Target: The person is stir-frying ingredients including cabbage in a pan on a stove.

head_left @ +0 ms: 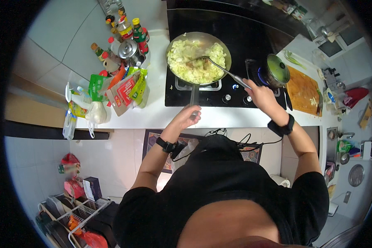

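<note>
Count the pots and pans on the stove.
2: an open frying pan on the left, its handle in the left hand, and a lidded pot on the right.

A white table [227,118] carries a black stove [239,29], with a wide pan [207,38] over its left burner and a lidded pot [277,71] over its right. Bottles [139,36] and food packages [122,94] crowd the left end; a wooden cutting board [301,91] lies right of the stove.

Place: kitchen — shown by: black cooktop [244,47] | frying pan [208,38] | glass-lidded pot [279,70] | cutting board [301,91] | bottles [139,35]
</note>
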{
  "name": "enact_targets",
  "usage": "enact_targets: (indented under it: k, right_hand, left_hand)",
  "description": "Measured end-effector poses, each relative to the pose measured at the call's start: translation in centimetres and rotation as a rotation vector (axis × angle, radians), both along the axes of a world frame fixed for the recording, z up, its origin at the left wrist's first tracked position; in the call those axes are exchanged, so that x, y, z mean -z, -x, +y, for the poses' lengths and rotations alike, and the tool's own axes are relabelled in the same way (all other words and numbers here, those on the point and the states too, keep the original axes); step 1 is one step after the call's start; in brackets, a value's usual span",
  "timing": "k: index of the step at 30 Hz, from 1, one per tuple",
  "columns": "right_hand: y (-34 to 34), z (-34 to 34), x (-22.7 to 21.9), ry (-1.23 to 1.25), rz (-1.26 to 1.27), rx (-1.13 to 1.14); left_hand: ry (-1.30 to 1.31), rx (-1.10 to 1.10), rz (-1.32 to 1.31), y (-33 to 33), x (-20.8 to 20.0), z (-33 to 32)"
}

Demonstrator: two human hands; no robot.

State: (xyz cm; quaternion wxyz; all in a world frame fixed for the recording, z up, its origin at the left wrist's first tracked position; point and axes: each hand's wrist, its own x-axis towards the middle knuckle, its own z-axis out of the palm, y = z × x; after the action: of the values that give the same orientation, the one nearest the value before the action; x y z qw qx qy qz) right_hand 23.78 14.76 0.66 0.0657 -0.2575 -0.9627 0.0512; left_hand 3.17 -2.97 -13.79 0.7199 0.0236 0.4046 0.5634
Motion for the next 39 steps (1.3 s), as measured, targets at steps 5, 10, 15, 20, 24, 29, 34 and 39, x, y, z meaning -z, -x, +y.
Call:
enact_targets:
  k: [5,10,15,20,24,29,34,39]
  right_hand:
    - [-2.2,-2.3,-2.9,-0.082,-0.058,0.018]
    - [0.3,0.4,1.5,0.024,0.025,0.042]
    - [1.1,0.9,-1.3,0.158,0.201,0.125]
    - [2.7,3.9,6.9,0.025,0.143,0.121]
    - [2.3,3.3,11.9,0.258,0.036,0.177]
    - [2.4,2.5,12.4,0.493,0.084,0.135]
    - [4.3,1.8,7.4,0.359,0.143,0.276]
    - [5.5,2.0,4.8,0.394,0.178,0.300]
  left_hand:
    - [0.024,0.030,0.019,0.1,0.5,-0.2]
    - [-0.014,0.026,0.039,0.2,0.1,-0.1]
    - [0.041,0.041,0.082,0.5,-0.8,-0.9]
    - [0.119,0.526,1.053,2.9,-4.0,-0.4]
    - [0.054,0.430,1.504,9.7,-10.1,-1.1]
    - [-0.328,0.034,1.653,19.5,-17.9,3.3]
    - [-0.314,-0.160,1.609,27.0,-26.2,16.2]
    - [-0.259,-0.241,1.665,29.4,-28.2,28.9]
